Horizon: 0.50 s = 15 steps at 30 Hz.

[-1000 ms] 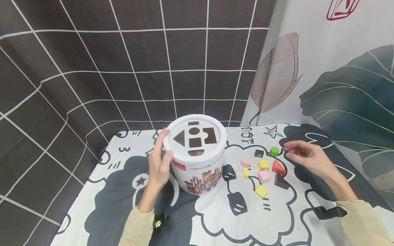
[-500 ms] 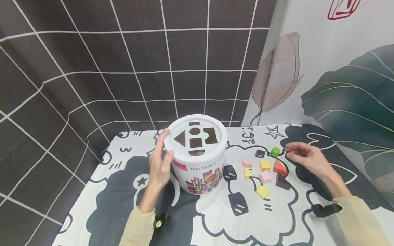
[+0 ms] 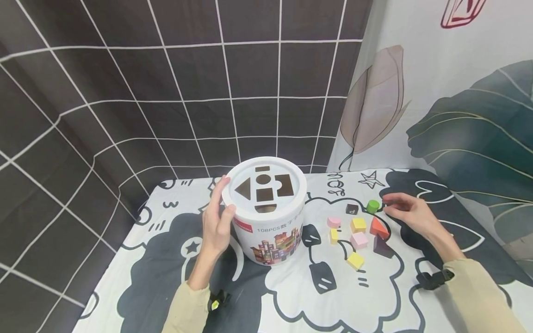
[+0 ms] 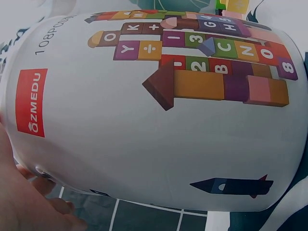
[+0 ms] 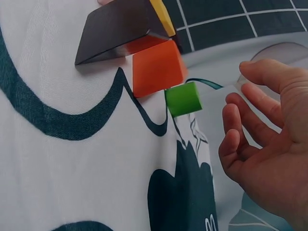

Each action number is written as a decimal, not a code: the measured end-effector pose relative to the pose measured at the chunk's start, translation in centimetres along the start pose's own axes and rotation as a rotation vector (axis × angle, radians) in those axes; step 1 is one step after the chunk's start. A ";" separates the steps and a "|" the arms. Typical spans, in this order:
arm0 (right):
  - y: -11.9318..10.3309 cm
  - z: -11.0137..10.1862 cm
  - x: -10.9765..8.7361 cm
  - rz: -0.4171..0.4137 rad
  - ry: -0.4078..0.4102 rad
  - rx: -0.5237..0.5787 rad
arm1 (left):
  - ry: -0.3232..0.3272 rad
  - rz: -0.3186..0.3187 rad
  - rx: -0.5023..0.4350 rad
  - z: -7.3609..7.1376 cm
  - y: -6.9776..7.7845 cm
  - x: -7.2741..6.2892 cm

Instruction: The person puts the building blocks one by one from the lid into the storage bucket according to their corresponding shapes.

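A white lidded bucket [image 3: 266, 231] with printed block pictures stands upright. Its lid [image 3: 243, 203] has several shaped holes. My left hand [image 3: 216, 226] holds the bucket's left side, thumb and forefinger at the lid's rim; the left wrist view shows the hand [image 4: 24, 187] against the wall. My right hand [image 3: 410, 215], fingers loosely bent, hovers just right of a green cylinder block [image 3: 372, 206], apart from it and holding nothing. In the right wrist view, a gap separates the hand [image 5: 269, 130] from the green block [image 5: 184, 99]. An orange-red block [image 3: 378, 228] lies close by.
More blocks lie between bucket and right hand: a dark cube [image 3: 351, 209], a dark wedge [image 3: 382, 247], a pink half-round [image 3: 333, 222], a pink block [image 3: 358, 240] and yellow ones [image 3: 355, 261]. A patterned cloth [image 3: 333, 300] covers the table; a dark checked curtain [image 3: 187, 115] hangs behind.
My right hand has shifted slightly left toward the green cylinder, its forearm swinging inward a little. The left hand, bucket and blocks stay as they were.
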State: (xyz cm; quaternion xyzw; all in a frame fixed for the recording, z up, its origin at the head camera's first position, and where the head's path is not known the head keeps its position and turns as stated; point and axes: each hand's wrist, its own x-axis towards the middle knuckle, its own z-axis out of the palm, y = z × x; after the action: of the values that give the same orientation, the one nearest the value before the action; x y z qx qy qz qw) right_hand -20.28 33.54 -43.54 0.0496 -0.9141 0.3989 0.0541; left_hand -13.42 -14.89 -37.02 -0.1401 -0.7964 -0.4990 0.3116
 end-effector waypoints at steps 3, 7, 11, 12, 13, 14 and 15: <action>0.1 0.3 0.3 0.010 -0.003 0.000 | -0.001 0.000 -0.001 0.0 0.0 0.0; 0.0 0.7 0.3 0.058 0.006 0.013 | -0.002 0.004 -0.005 0.0 0.0 -0.1; 0.1 0.9 0.5 0.080 -0.003 -0.001 | 0.001 0.007 -0.006 0.0 0.0 -0.1; 0.1 0.9 0.5 0.070 -0.017 -0.003 | 0.001 0.008 -0.007 0.0 0.0 -0.1; 0.2 0.8 0.5 0.058 -0.028 -0.007 | 0.001 0.010 -0.007 0.0 0.0 -0.1; 0.2 0.9 0.6 0.058 -0.031 -0.010 | 0.002 0.012 -0.007 0.0 0.0 0.0; 0.3 0.9 0.7 0.060 -0.033 -0.013 | 0.003 0.013 -0.007 0.0 0.0 0.0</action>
State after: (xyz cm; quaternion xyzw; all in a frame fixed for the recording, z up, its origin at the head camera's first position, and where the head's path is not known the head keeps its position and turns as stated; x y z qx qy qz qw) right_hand -21.07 33.06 -44.24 0.0285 -0.9184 0.3937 0.0271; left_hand -13.43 -14.91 -37.05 -0.1457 -0.7933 -0.4998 0.3157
